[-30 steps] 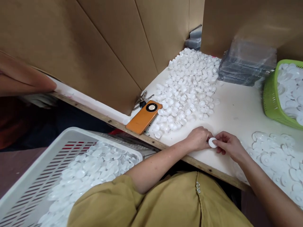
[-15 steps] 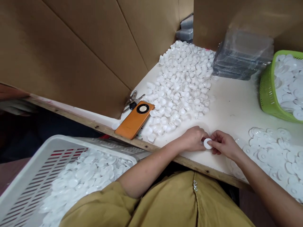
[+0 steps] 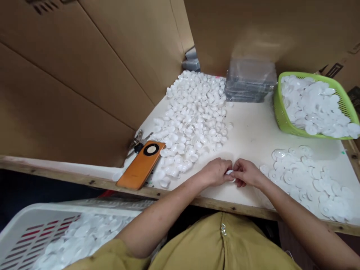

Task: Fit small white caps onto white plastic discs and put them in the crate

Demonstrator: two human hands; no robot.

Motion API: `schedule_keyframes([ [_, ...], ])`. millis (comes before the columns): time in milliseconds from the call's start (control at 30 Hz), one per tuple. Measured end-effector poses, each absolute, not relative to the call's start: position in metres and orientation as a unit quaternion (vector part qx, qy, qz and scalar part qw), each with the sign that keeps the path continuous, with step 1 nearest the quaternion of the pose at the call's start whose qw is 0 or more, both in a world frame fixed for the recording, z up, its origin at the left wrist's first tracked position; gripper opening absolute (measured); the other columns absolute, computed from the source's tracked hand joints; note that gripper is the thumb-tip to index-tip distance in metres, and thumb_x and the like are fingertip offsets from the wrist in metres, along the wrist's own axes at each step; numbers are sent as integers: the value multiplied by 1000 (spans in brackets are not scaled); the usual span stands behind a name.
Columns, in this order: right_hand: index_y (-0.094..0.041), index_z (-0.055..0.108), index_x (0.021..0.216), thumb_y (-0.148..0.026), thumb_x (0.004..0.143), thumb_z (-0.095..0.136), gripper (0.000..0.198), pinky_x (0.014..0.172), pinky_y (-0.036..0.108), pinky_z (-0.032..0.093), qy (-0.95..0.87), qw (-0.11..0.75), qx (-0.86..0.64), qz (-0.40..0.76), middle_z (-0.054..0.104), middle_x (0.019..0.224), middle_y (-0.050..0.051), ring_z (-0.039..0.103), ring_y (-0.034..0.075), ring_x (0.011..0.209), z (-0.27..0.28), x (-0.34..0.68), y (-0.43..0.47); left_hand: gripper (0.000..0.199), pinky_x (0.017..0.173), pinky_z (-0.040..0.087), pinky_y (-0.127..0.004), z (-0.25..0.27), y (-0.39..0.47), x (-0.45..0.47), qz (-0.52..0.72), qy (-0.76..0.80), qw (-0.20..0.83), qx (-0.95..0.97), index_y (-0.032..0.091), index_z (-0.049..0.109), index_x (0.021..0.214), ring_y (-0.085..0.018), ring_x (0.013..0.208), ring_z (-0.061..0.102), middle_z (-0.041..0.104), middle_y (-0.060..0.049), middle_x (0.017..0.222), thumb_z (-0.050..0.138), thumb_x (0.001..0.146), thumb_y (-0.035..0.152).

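A white disc point(image 3: 231, 173) sits between the left hand point(image 3: 217, 171) and right hand point(image 3: 246, 172) — pinched by both.

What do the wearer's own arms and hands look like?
The left hand and right hand are ungloved, with no wristwear visible. The left forearm is bare up to a mustard-yellow sleeve; the right forearm is bare as far as it shows.

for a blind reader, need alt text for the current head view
A person's left grip and right grip meet at a small white disc over a white table. An orange phone and a heap of white pieces lie to the left; loose discs and a green basket to the right.
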State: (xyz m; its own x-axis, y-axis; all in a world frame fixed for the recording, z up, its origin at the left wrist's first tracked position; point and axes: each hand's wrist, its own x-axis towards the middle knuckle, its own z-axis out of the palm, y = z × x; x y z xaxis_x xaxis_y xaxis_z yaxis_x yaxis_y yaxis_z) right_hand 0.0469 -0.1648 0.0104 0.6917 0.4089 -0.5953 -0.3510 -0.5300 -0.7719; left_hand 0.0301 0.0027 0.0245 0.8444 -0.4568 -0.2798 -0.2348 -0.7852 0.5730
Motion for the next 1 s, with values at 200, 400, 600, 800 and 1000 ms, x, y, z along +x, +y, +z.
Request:
schedule_keyframes([
  [200, -22, 58, 87, -45, 81, 58, 23, 52, 28, 48, -103, 447, -865, 202, 65, 75, 1, 59, 15, 54, 28, 61, -215, 12, 65, 38, -22, 52, 51, -18, -206, -102, 360, 904, 19, 54, 81, -15, 75, 53, 58, 2, 78, 60, 76, 28],
  [400, -23, 66, 87, -49, 77, 59, 29, 63, 43, 42, -16, 184, -983, -18, 57, 95, 15, 57, 28, 72, 22, 110, -320, 18, 64, 38, -24, 86, 190, -121, -418, 32, 210, 883, 20, 66, 84, -18, 73, 57, 62, 1, 76, 58, 68, 24],
  [600, -26, 68, 82, -48, 70, 66, 26, 64, 41, 41, -33, 200, -979, 1, 61, 84, 11, 59, 29, 73, 5, 113, -330, 27, 82, 43, -31, 79, 197, -130, -269, 76, 129, 951, 21, 69, 97, -24, 94, 61, 67, -7, 100, 50, 84, 35],
  [800, -25, 66, 78, -51, 70, 58, 28, 63, 37, 43, -52, 231, -971, 32, 67, 79, 6, 59, 24, 66, 17, 97, -293, 30, 92, 41, -34, 64, 88, -11, 28, -40, 142, 989, 21, 60, 116, -23, 103, 53, 62, -9, 109, 54, 87, 28],
  [1000, -23, 66, 84, -53, 77, 49, 35, 66, 36, 45, -80, 251, -965, 7, 65, 83, 5, 58, 22, 68, 4, 78, -279, 28, 83, 43, -38, 36, 42, 56, 5, -91, 79, 993, 21, 63, 109, -27, 100, 52, 64, -9, 104, 59, 82, 24],
])
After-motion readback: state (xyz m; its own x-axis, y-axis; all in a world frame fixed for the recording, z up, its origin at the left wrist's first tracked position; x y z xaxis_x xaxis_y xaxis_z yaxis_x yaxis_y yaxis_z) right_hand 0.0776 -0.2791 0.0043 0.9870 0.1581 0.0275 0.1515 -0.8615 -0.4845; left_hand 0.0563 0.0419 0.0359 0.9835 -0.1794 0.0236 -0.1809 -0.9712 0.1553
